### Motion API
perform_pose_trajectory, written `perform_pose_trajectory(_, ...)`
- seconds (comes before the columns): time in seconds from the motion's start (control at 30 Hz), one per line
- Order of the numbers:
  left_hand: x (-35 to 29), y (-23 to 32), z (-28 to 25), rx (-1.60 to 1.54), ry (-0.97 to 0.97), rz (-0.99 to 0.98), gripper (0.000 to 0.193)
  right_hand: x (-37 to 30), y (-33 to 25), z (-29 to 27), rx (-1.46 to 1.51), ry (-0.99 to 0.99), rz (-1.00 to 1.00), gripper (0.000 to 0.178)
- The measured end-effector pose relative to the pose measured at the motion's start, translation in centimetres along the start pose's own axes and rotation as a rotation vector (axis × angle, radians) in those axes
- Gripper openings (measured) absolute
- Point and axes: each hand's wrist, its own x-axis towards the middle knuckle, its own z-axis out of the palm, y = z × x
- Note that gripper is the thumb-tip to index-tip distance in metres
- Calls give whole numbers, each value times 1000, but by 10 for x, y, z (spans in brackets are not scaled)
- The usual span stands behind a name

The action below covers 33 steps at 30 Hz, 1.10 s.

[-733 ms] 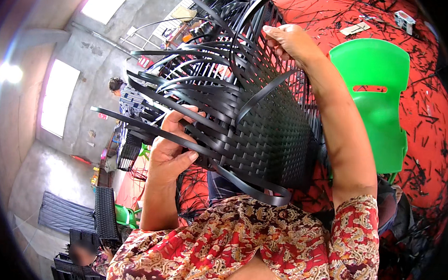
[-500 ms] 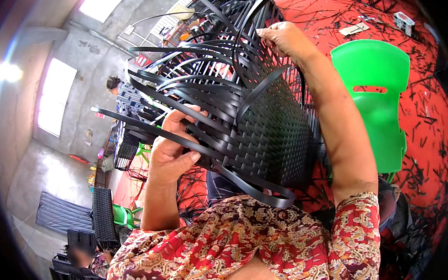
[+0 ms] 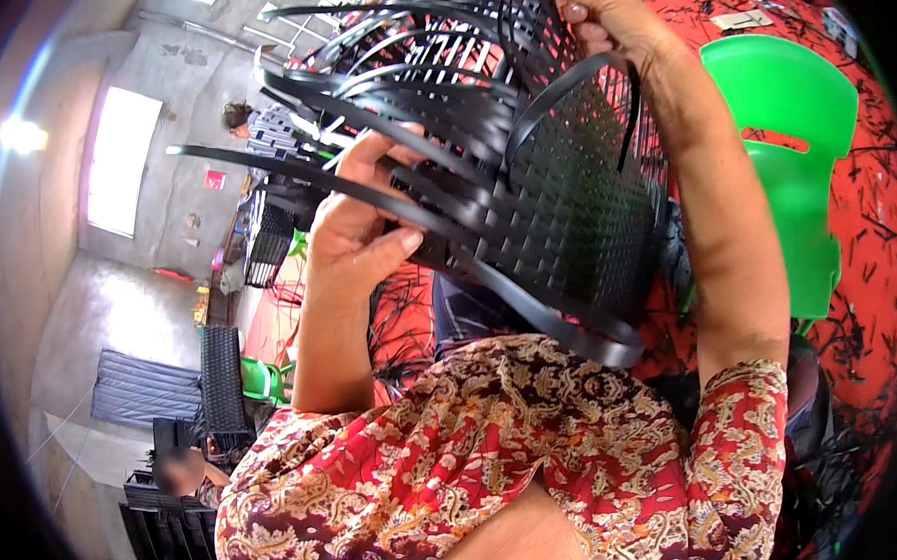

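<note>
A black basket-like piece [image 3: 582, 211], woven from flat plastic strips, is held up in front of me between both hands. Long loose strips [image 3: 367, 94] fan out from its left side, and one loop [image 3: 557, 320] curls along the near edge. My left hand [image 3: 361, 211] is closed on the near left corner, thumb in front, with a strip running across its fingers. At the far right edge, my right hand [image 3: 615, 22] grips the woven piece with curled fingers; their tips are partly hidden. A loose strip bends close under that wrist.
To the right stands a green plastic chair [image 3: 783, 185] on a red floor [image 3: 873, 299] strewn with black strip scraps. Two other people, one in a striped top [image 3: 275, 132], are at the left among black woven pieces [image 3: 224, 380]. Grey walls lie behind.
The whole view has shifted, so the woven piece and both hands now appear higher and farther right. Both hands keep their hold, and the piece is slightly tilted compared with before.
</note>
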Motion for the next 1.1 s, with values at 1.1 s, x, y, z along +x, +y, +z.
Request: perform_pose_trajectory(1.1,48,-45,30,143,-102,195,12,-267,-5,88,-1106,946,-1061,17)
